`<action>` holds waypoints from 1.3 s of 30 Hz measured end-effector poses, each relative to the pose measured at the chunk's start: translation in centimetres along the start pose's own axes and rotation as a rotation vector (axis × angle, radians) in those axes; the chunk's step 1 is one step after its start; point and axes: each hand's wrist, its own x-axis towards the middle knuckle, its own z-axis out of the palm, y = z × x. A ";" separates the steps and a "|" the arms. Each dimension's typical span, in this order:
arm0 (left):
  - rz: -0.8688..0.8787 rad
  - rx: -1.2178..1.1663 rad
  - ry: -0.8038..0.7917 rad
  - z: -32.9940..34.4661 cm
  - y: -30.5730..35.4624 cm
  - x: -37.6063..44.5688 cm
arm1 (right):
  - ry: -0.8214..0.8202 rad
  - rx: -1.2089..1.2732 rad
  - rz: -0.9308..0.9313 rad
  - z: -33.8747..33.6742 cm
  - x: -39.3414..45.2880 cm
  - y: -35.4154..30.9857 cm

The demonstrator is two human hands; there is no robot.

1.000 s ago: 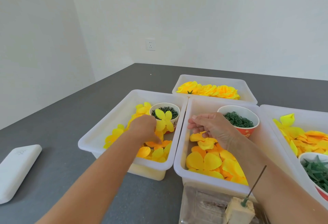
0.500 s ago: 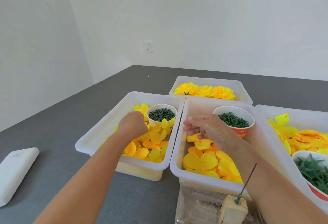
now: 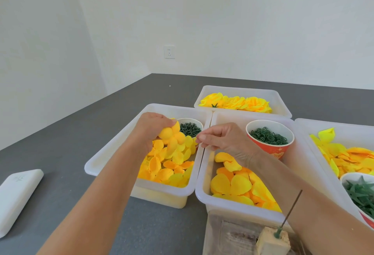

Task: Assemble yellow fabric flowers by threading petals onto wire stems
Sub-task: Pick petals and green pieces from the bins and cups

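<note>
We see the left hand point(image 3: 150, 127) raised over the left white bin point(image 3: 95, 165), its grip curled round a cluster of yellow petals point(image 3: 169, 132) that hangs from the fingers down toward the loose petal pile point(image 3: 168, 163) in that bin. The right hand point(image 3: 224, 139) hovers over the rim between the left bin and the middle bin point(image 3: 202, 190); its thumb and fingertips point(image 3: 200, 138) are pressed together in a pinch, though we cannot tell what, if anything, lies between them. Just behind the left hand, a white cup of small dark green pieces point(image 3: 191, 128) stands in the left bin. In the middle bin we note larger yellow and orange petals point(image 3: 232, 184) and a red cup of green rings point(image 3: 270, 137). A far bin point(image 3: 279, 103) holds finished yellow flowers point(image 3: 236, 103). At the right edge, another bin point(image 3: 303, 127) contains petals and a cup of green leaves point(image 3: 362, 194). Near the bottom, a thin wire stem point(image 3: 291, 208) stands tilted in a pale block point(image 3: 271, 242). All bins rest on the grey table point(image 3: 60, 133), where a white flat object point(image 3: 16, 196) lies at the left.
</note>
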 end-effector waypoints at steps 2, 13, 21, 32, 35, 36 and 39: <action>0.020 -0.080 -0.093 0.6 -0.3 -0.4 | 0.014 -0.018 -0.019 0.8 0.6 -0.2; 0.078 -0.271 -0.412 1.0 -1.1 -0.5 | -0.003 0.214 -0.011 1.3 1.3 0.2; 0.267 -0.051 -0.266 2.1 -2.3 -1.0 | 0.163 0.096 -0.020 1.5 1.0 0.4; 0.354 0.021 -0.169 2.4 -2.2 -1.2 | 0.180 0.086 0.005 1.7 1.3 0.6; 0.598 0.287 -0.062 3.3 -2.5 -1.2 | 0.241 0.000 0.020 1.9 1.4 0.7; 0.652 0.349 -0.030 3.7 -2.4 -1.3 | 0.255 0.011 0.021 1.8 1.4 0.6; 0.546 0.203 -0.052 4.4 -2.1 -1.7 | 0.275 0.024 -0.032 1.2 1.0 0.4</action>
